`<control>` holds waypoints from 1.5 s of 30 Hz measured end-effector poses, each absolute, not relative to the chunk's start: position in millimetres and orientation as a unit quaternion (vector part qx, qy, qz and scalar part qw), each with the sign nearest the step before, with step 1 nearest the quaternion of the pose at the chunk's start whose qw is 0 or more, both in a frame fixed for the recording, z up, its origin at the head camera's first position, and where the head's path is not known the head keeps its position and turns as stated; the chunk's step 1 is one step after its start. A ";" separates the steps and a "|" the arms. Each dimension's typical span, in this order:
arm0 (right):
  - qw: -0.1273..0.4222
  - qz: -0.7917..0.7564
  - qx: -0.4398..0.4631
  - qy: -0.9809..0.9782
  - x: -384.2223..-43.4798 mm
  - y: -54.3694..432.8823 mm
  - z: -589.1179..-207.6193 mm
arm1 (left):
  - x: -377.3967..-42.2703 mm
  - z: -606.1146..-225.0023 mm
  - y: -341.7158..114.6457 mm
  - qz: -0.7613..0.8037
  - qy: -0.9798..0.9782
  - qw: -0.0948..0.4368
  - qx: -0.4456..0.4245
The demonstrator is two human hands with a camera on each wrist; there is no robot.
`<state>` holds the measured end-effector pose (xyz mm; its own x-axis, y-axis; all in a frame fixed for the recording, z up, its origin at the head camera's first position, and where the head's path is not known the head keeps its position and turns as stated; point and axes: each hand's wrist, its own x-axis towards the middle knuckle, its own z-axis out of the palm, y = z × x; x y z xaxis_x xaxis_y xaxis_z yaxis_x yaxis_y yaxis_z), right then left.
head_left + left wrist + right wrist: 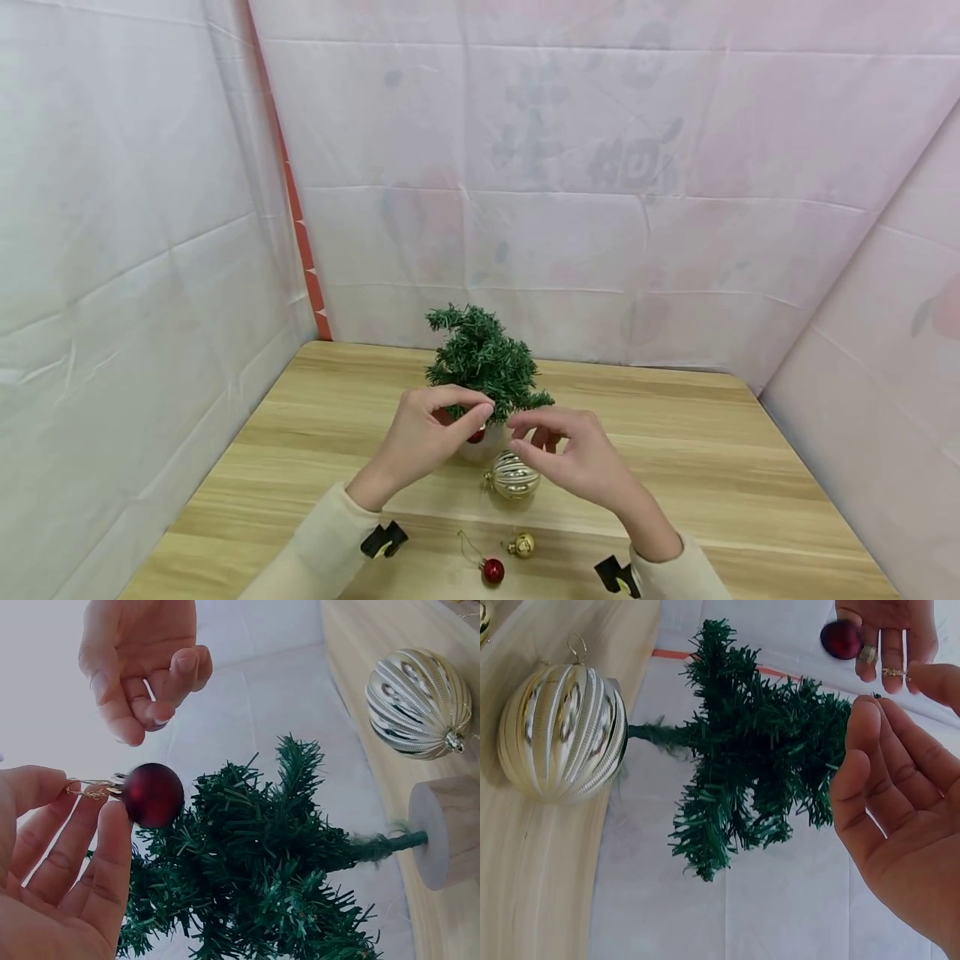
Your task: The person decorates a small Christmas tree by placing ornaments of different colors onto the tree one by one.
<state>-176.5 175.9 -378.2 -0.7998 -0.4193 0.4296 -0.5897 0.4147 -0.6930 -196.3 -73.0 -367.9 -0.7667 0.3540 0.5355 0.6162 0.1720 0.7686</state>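
On my feed, I have the fingers of the left hand (420, 432) pinching the thin gold string (91, 789) of a round, dark-red bauble (153, 796) near the bristly green artificial tree (255, 862), probably leaving the bauble accessible to the empty, loosely parted fingers of the right hand (572, 454).

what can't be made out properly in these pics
Tree's wooden base: right wrist view, mostly hidden behind the large striped ball.
Held red ball: head view, partly hidden by the left hand.
Gold ornament: right wrist view, cut off by the left edge.
Lettering on the back sheet: head view, too faint and blurred to read.
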 end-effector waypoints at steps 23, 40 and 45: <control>0.213 0.452 0.324 -0.803 -187.7 141.2 -375.0 | -200.6 -369.8 -77.0 -0.530 -0.757 0.147 -0.353; 0.243 0.474 0.282 -0.798 -203.6 124.2 -352.6 | -214.8 -345.3 -79.2 -0.511 -0.778 0.193 -0.311; 0.254 0.472 0.270 -0.800 -208.8 120.1 -349.0 | -219.0 -343.1 -78.8 -0.516 -0.778 0.203 -0.295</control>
